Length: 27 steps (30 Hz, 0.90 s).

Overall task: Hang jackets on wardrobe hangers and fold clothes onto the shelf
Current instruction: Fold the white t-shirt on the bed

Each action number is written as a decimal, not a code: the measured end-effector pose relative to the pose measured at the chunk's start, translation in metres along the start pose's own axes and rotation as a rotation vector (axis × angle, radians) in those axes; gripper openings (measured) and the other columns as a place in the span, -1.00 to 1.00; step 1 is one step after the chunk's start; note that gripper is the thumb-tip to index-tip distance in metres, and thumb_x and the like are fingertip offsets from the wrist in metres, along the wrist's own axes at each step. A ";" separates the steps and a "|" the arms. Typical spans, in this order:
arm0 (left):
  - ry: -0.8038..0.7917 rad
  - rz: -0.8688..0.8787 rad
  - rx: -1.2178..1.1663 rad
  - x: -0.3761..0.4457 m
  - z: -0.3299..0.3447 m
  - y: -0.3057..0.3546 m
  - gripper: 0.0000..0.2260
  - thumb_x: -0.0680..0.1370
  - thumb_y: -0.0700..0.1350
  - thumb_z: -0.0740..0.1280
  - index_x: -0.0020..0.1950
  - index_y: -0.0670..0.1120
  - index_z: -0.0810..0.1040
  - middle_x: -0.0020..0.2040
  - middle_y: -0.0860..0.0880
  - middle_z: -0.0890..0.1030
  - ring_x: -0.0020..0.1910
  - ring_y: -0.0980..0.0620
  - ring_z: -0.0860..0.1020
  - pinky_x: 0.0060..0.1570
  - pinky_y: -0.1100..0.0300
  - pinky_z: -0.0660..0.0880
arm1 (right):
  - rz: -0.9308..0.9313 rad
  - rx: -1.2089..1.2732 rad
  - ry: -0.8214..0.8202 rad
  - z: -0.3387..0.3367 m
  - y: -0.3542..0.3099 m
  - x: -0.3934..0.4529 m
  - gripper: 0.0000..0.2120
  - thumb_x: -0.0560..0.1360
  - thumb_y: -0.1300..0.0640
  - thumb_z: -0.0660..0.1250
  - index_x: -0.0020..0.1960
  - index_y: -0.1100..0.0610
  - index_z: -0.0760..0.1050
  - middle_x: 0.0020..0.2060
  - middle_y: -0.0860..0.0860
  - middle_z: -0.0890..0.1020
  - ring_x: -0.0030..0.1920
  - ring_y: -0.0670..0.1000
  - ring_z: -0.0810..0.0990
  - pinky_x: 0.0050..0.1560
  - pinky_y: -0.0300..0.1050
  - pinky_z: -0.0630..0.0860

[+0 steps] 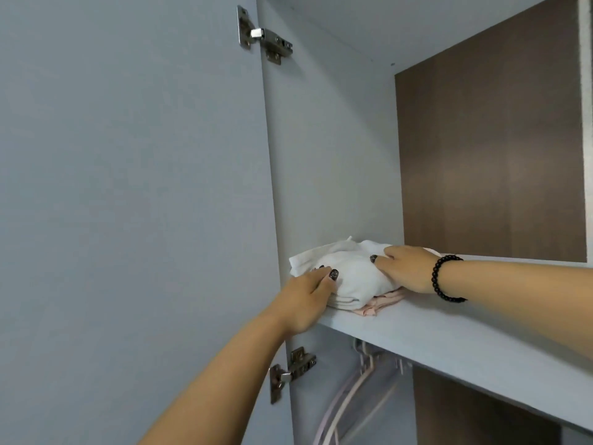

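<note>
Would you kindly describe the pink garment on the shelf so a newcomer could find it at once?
Start at the grey wardrobe shelf, then go to the clothes pile at its left end, between both hands. The pink garment lies folded at the bottom, under the white clothes; only its pale pink edge shows.

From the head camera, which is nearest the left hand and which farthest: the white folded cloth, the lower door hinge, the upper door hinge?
1. White folded cloth: under the left hand's fingers, on the shelf.
2. Lower door hinge: just below the hand, under the shelf.
3. Upper door hinge: far above, near the wardrobe top.
</note>
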<state>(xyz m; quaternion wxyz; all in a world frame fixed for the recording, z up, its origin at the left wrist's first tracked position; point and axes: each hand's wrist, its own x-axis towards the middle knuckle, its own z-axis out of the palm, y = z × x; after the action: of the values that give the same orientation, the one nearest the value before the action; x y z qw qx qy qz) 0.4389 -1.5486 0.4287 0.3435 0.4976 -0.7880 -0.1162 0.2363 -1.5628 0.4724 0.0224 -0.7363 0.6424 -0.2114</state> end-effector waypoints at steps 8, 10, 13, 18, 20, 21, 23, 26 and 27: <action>0.032 -0.003 0.036 -0.104 -0.052 -0.021 -0.71 0.63 -0.10 0.18 0.31 -0.03 0.56 0.27 0.06 0.58 0.26 0.10 0.50 0.15 0.36 0.34 | -0.016 0.109 0.024 -0.006 -0.051 -0.091 -0.44 0.53 0.01 0.30 0.46 0.15 0.24 0.35 0.04 0.44 0.29 0.04 0.44 0.26 -0.13 0.38; 0.001 -0.026 0.066 -0.135 -0.066 -0.025 -0.72 0.64 -0.09 0.18 0.29 -0.03 0.57 0.26 0.06 0.59 0.25 0.12 0.51 0.11 0.40 0.32 | -0.016 0.115 0.029 0.000 -0.067 -0.115 -0.41 0.53 0.02 0.30 0.48 0.14 0.19 0.36 0.04 0.43 0.29 0.04 0.44 0.25 -0.13 0.37; -0.037 -0.050 0.103 -0.180 -0.085 -0.033 -0.71 0.63 -0.08 0.18 0.31 -0.03 0.55 0.28 0.06 0.57 0.27 0.11 0.50 0.19 0.34 0.35 | -0.035 0.143 0.019 0.013 -0.089 -0.155 -0.41 0.53 0.05 0.31 0.48 0.13 0.19 0.38 0.03 0.41 0.32 0.03 0.42 0.23 -0.18 0.36; -0.105 -0.085 0.158 -0.249 -0.110 -0.041 -0.71 0.63 -0.04 0.19 0.31 0.01 0.54 0.28 0.09 0.56 0.27 0.11 0.50 0.23 0.28 0.39 | -0.087 0.175 -0.068 0.041 -0.129 -0.217 -0.40 0.51 0.03 0.33 0.48 0.08 0.19 0.41 -0.02 0.38 0.33 -0.02 0.41 0.30 -0.16 0.39; -0.116 -0.099 0.189 -0.274 -0.117 -0.043 -0.71 0.63 -0.02 0.19 0.32 0.03 0.54 0.27 0.13 0.56 0.21 0.14 0.51 0.18 0.32 0.37 | -0.124 0.189 -0.081 0.052 -0.145 -0.239 -0.42 0.52 0.02 0.32 0.48 0.06 0.21 0.41 -0.04 0.37 0.34 -0.04 0.40 0.31 -0.18 0.36; -0.118 -0.107 0.203 -0.286 -0.120 -0.043 -0.71 0.63 -0.01 0.18 0.32 0.05 0.54 0.26 0.15 0.56 0.18 0.16 0.51 0.17 0.32 0.37 | -0.142 0.204 -0.090 0.059 -0.152 -0.250 -0.43 0.53 0.01 0.32 0.47 0.06 0.21 0.41 -0.05 0.37 0.35 -0.05 0.40 0.31 -0.19 0.35; -0.119 -0.126 0.217 -0.312 -0.124 -0.043 -0.71 0.63 0.02 0.18 0.32 0.07 0.53 0.27 0.18 0.55 0.20 0.19 0.51 0.23 0.26 0.40 | -0.181 0.235 -0.111 0.073 -0.165 -0.271 -0.44 0.53 0.00 0.31 0.47 0.04 0.22 0.42 -0.07 0.35 0.36 -0.06 0.38 0.32 -0.19 0.32; -0.123 -0.146 0.271 -0.351 -0.129 -0.039 -0.69 0.63 0.04 0.18 0.34 0.07 0.52 0.30 0.18 0.54 0.25 0.18 0.51 0.28 0.20 0.42 | -0.244 0.280 -0.157 0.095 -0.181 -0.300 -0.44 0.54 -0.02 0.29 0.47 0.04 0.20 0.43 -0.08 0.32 0.39 -0.08 0.33 0.35 -0.20 0.28; -0.118 -0.153 0.300 -0.364 -0.129 -0.037 -0.68 0.63 0.05 0.17 0.35 0.07 0.50 0.31 0.18 0.53 0.26 0.18 0.50 0.29 0.21 0.41 | -0.265 0.298 -0.173 0.102 -0.186 -0.310 -0.44 0.54 -0.02 0.29 0.47 0.04 0.20 0.43 -0.09 0.32 0.40 -0.09 0.32 0.35 -0.21 0.27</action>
<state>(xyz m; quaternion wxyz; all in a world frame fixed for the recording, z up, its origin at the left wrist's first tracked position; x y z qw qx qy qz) 0.6482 -1.2311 0.3494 0.2087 0.5940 -0.7752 -0.0522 0.4186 -1.2584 0.3486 0.1580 -0.8183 0.4973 -0.2412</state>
